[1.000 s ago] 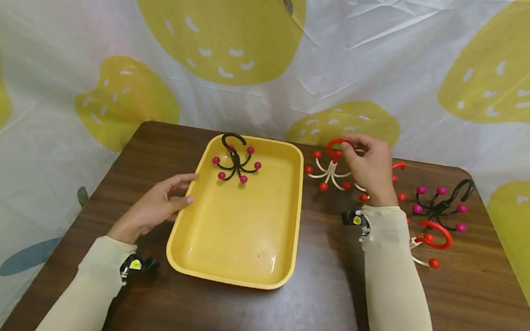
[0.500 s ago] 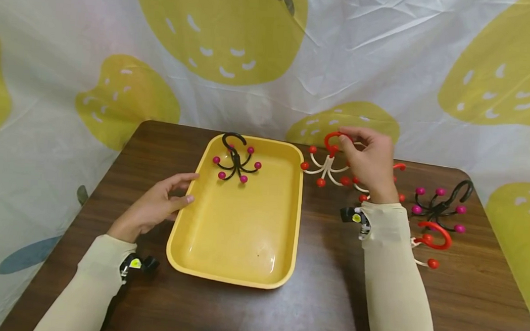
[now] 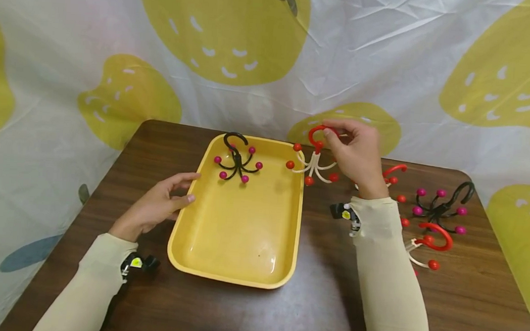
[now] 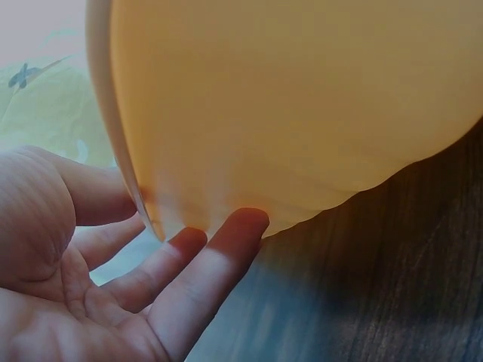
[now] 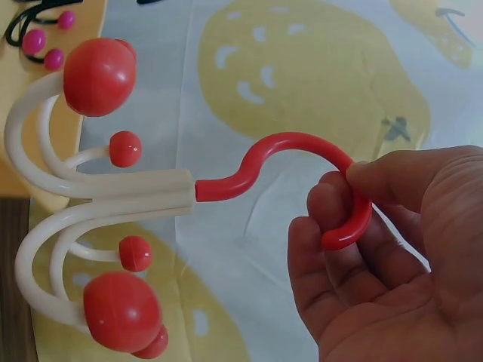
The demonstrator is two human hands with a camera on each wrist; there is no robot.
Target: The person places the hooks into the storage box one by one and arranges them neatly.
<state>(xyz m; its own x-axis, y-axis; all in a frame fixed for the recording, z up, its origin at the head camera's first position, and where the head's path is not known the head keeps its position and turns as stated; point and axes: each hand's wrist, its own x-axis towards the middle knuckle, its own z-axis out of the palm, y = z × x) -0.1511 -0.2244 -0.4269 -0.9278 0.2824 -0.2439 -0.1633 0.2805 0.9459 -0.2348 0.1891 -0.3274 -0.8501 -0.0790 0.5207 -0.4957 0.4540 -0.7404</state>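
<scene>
My right hand [image 3: 357, 153] pinches the red hook of a white multi-arm hanger [image 3: 313, 163] with red ball tips. The hanger hangs upright at the right rim of a yellow tray [image 3: 294, 228], some of its arms overlapping the rim in the head view. The right wrist view shows thumb and fingers around the hook's curved end [image 5: 355, 200]. My left hand [image 3: 155, 207] holds the tray's left rim; the left wrist view has fingertips [image 4: 249, 222] against its outer wall. Inside the tray's far left part stands a black hanger [image 3: 237, 161] with magenta ball tips.
On the right of the brown table [image 3: 482, 270] lie another black hanger [image 3: 439, 211] and a white-and-red hanger [image 3: 431, 241]. A further red-hooked one [image 3: 394, 173] is partly hidden behind my right forearm. A fruit-print cloth [image 3: 250, 104] hangs behind the table.
My right hand has moved left and slightly up with the white-and-red hanger, bringing it from beside the tray to its right rim. The left hand stays in place.
</scene>
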